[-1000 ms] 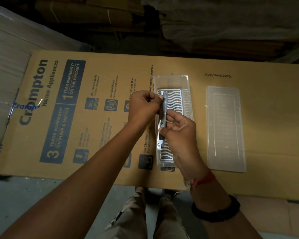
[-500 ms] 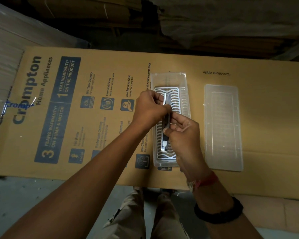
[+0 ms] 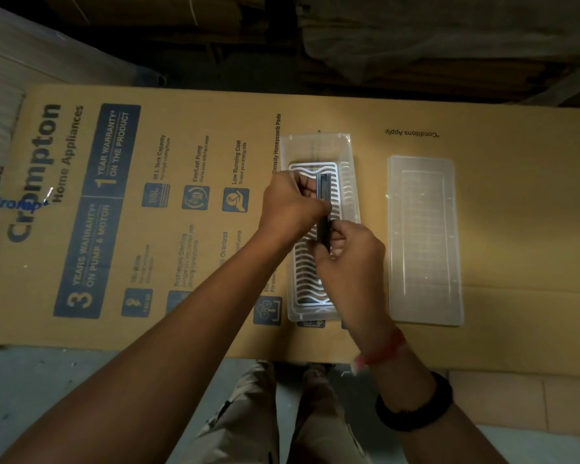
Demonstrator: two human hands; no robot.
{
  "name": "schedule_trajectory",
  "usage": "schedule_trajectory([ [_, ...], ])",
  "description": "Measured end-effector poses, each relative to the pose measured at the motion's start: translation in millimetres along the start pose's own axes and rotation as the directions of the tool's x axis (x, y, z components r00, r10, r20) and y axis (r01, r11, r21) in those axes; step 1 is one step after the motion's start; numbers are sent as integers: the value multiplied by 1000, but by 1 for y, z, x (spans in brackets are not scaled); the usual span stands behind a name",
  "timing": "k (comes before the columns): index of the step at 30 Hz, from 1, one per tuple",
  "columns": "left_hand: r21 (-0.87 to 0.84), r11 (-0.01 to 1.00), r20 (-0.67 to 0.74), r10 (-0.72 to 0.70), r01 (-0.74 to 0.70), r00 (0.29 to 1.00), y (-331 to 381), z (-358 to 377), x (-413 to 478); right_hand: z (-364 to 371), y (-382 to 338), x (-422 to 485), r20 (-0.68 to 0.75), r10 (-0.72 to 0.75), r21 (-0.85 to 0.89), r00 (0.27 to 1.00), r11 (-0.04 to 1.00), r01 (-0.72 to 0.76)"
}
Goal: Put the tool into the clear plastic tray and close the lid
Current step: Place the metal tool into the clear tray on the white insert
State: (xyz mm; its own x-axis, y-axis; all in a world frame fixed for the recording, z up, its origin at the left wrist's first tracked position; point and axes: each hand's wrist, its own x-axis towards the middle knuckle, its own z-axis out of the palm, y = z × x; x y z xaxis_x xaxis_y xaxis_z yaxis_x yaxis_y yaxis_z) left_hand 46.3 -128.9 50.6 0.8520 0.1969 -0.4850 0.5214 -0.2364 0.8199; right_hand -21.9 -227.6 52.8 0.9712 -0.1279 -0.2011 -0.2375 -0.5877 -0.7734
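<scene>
A narrow dark tool (image 3: 324,192) with a metal edge is held lengthwise over the clear plastic tray (image 3: 318,147). My left hand (image 3: 290,207) grips its far half. My right hand (image 3: 350,254) pinches its near end. The open tray lies on the cardboard and has a white wavy grid insert (image 3: 307,279) on its floor. Whether the tool touches the insert is hidden by my fingers. The clear lid (image 3: 424,239) lies flat on the cardboard just right of the tray, apart from it.
A large printed cardboard sheet (image 3: 181,162) serves as the work surface, and its near edge runs just behind my wrists. Stacked cardboard and covered goods (image 3: 416,45) stand behind it. My legs (image 3: 282,413) and the grey floor are below.
Both hands have shifted with the tool slightly away from me along the tray. The near end of the tool that showed below my right hand is now covered.
</scene>
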Motion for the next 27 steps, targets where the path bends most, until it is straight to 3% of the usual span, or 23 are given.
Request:
schedule_trajectory([
  [3,16,1000,6,-20,20,1000,-1,1,-1,6,2,4,18,-17,-175,1000,984,19],
  [7,30,999,33,-47,46,998,2,0,2,10,4,11,0,-37,-277,999,960,36],
  [12,151,980,-67,144,-132,987,0,4,-4,16,0,15,-8,-78,-386,997,920,69],
  [17,311,883,-204,423,-351,883,-12,3,-3,29,-2,17,-7,-96,-417,995,905,84],
  [27,322,868,-215,456,-378,864,-20,-1,7,38,3,27,2,-56,-440,998,896,51],
])
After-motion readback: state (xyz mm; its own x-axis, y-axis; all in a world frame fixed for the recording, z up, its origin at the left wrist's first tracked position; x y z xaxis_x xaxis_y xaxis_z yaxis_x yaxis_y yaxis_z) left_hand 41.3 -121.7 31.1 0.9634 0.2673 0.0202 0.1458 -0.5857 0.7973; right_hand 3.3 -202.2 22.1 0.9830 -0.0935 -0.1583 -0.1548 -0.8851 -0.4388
